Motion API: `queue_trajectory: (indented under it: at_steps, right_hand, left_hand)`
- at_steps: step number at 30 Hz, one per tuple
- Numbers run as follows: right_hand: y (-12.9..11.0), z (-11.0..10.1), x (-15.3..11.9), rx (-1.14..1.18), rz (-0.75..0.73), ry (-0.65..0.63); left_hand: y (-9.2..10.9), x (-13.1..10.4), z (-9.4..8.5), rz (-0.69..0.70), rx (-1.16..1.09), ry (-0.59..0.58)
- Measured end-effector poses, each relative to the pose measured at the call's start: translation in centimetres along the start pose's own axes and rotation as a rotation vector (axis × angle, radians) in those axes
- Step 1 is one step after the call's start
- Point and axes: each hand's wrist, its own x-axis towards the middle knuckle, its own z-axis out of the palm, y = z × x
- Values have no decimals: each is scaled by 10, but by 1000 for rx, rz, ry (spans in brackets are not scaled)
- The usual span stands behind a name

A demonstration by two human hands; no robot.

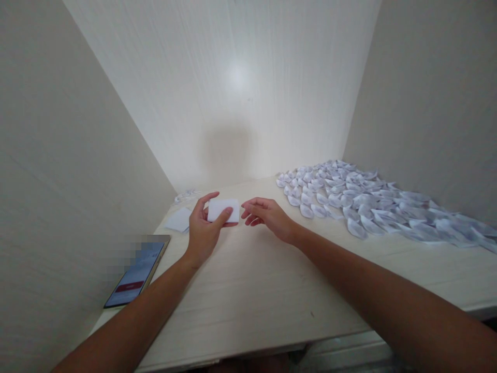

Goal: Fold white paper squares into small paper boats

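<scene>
Forearms (361,274) over desk (252,295), left hand (205,228) grasping white paper (218,206), right hand (269,215) near it, grip released, phone (137,274) at left edge, curled papers (365,199) along right edge.

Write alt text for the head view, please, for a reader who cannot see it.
A person's bare left hand holds a white rectangular paper; the bare right hand hovers close beside it. On the pale, wood-grained table, many curled white paper pieces spread at right, and a lit rectangular phone is at left.
</scene>
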Motion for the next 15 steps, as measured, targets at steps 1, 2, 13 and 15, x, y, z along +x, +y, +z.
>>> queue_trajectory:
  at_steps: [1,2,13,15]
  right_hand:
    - [0,0,0,6,2,1]
    - [0,0,1,10,5,2]
    - [2,2,3,17,38,43]
    - [2,1,3,16,32,47]
  left_hand:
    - [0,0,0,1,6,-14]
    - [0,0,0,1,10,-27]
    - [-2,-3,-2,1,26,-76]
    - [-1,-3,-2,12,31,-73]
